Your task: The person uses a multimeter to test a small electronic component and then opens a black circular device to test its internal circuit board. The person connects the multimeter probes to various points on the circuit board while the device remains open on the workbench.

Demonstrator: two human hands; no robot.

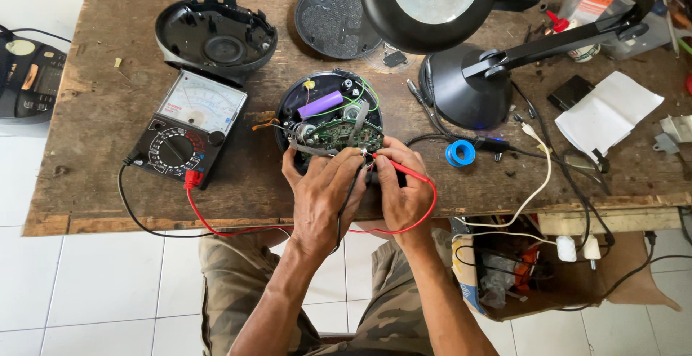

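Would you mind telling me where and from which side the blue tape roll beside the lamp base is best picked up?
I would pinch the blue tape roll across its ring from above, one finger in the open centre hole, one on the outer rim. It lies flat on the wooden table, so the hole faces up; the lamp base and black cables crowd its sides.

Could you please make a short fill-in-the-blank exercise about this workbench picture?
1. The right hand holds the ____ probe.
2. The meter lies to the ____ of the open device.
3. The battery inside the device is ____.
4. The tape roll is ____.

Missing words: red; left; purple; blue
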